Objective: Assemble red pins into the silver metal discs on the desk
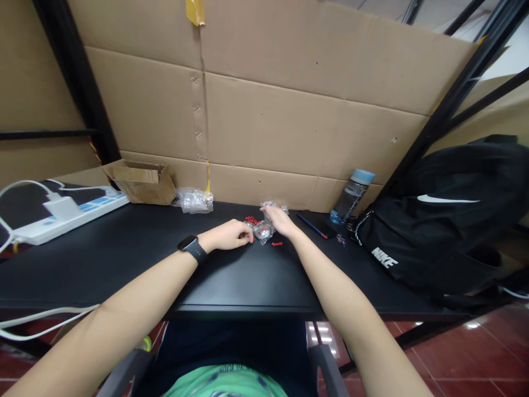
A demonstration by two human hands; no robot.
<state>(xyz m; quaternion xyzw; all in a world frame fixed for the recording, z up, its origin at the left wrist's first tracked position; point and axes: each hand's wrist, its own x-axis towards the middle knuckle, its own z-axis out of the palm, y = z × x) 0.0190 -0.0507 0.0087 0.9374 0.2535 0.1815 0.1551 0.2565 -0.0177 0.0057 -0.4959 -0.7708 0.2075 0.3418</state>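
Note:
My left hand, with a dark watch on its wrist, rests low over the black table with its fingers curled together. A bit of red shows at its fingertips, but what they hold, if anything, is too small to name. Just beyond them lie small red pieces. A clear plastic bag sits between my hands. My right hand is stretched out along the bag's right side, its fingers straight and partly covering more clear plastic behind. Near my right wrist lies a single small red piece.
At the back left are an open cardboard box, clear plastic bags and a white power strip. To the right are a blue pen, a dark phone-like slab, a water bottle and a black backpack. Cardboard walls the back.

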